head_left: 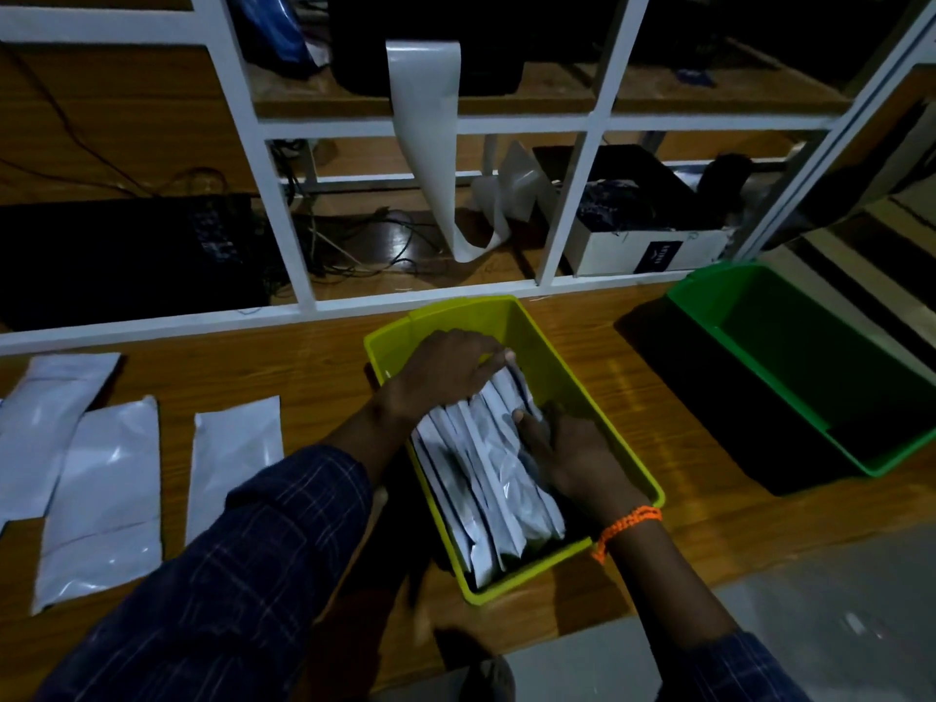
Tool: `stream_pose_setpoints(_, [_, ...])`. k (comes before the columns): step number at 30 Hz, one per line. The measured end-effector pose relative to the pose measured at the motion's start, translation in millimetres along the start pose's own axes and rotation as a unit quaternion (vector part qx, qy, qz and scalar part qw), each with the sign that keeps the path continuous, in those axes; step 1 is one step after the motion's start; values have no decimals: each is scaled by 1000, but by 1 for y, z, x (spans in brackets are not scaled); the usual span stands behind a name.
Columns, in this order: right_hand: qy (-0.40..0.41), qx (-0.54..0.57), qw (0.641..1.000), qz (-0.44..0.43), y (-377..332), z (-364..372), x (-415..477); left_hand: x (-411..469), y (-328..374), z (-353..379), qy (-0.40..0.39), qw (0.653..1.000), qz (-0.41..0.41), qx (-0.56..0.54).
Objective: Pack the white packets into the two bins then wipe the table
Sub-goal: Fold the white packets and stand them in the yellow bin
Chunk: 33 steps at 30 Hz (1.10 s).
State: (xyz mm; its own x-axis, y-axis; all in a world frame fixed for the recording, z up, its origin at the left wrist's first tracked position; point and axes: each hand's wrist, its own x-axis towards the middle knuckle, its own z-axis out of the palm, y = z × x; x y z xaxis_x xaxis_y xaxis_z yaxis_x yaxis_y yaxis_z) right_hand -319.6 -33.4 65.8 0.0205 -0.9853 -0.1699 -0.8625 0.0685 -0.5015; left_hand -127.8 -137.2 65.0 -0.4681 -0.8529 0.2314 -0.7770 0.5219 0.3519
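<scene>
Packets [486, 463] on edge in yellow bin [506, 316], side by side, long way front to back, filling bin's left and mid part; dark gap along right wall. Yellow bin mid-surface [314, 367], set at a slant, near corner toward R arm.

L hand [445, 369] over far ends of packets, fingers bent down over tops, gripping the bunch; thumb hidden. R hand [567, 458] inside bin on right of stack, palm down, fingers fairly straight and pressed vs. outermost packet, thumb tip on a top edge. Stack squeezed betw. both hands.

Orange band [628, 524] on R wrist. Dark plaid sleeve [243, 549] on L arm, pushed up to forearm.

Green bin [759, 316] well apart to right, also on surface, near far edge; interior in shadow, contents can't tell.

Loose packets [101, 499] x3 lying flat at far left of surface: two overlapping at the edge of view, third [238, 463] just beside, nearer yellow bin, not touching it.

White frame [283, 195] along back of surface. Behind it: cables, white box [643, 245] w/ dark stuff inside, white strip [430, 134] hanging down, curled at bottom.
</scene>
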Motion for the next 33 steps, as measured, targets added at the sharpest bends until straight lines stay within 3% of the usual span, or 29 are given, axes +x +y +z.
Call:
stream_pose_setpoints(6, [170,7,979,-112,-25,-13,-3,-3,-1,-35,61,996,59,29])
stream_pose_setpoints(9, [245,91,952,-160,-73,-19,-15,-52,-8,-53,97,995,2,-11])
stream_pose_setpoints(12, [184,226,938,-189,-152,15,-39,-129,-42,-70,126,986,-91,-54])
stream_pose_setpoints(14, [102,233,944,-209,-192,60,-46,-181,-68,-80,115,966,-220,-71])
stream_pose_setpoints(18, [-34,89,985,-147,-232,165,-30,-286,-137,-88,128,905,-404,38])
stream_pose_setpoints(21, [-85,32,994,-63,-248,219,-27,-336,-168,-88,60,845,-529,46])
stream_pose_setpoints(23, [-83,6,996,-15,-256,240,-31,-356,-172,-77,-10,844,-535,26])
stream_pose_setpoints(25, [-72,-22,997,1,-261,250,-33,-370,-168,-61,-33,873,-484,53])
stream_pose_setpoints(27, [-88,-21,995,34,-261,251,-28,-373,-162,-48,8,887,-459,53])
stream_pose_setpoints(30, [-117,17,989,93,-251,242,-20,-358,-147,-50,106,854,-507,-61])
stream_pose_setpoints(33, [-77,53,994,64,-233,235,-25,-346,-145,-50,161,833,-528,-44])
